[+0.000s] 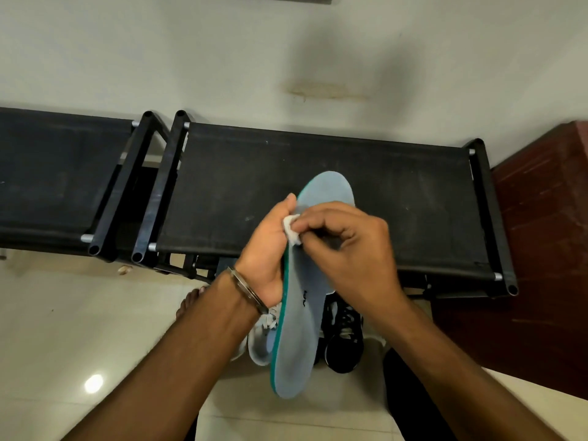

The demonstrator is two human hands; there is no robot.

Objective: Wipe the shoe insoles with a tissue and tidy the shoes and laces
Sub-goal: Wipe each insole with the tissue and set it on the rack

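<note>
A grey-blue insole [300, 329] with a green edge is held up lengthwise in front of me, toe end pointing away. My left hand [270, 249] grips its left edge near the middle, thumb up. My right hand [346, 249] pinches a small crumpled white tissue [292, 229] against the insole's top face. Below the insole, on the floor, a grey shoe [259, 340] with white laces lies left and a black shoe [345, 335] with white trim lies right, both partly hidden.
A black fabric-topped shoe rack [318, 173] stands against the white wall, with a second one [57, 173] to its left. A dark red cabinet [541, 249] fills the right side. My bare foot [191, 303] rests on the pale tiled floor [79, 329].
</note>
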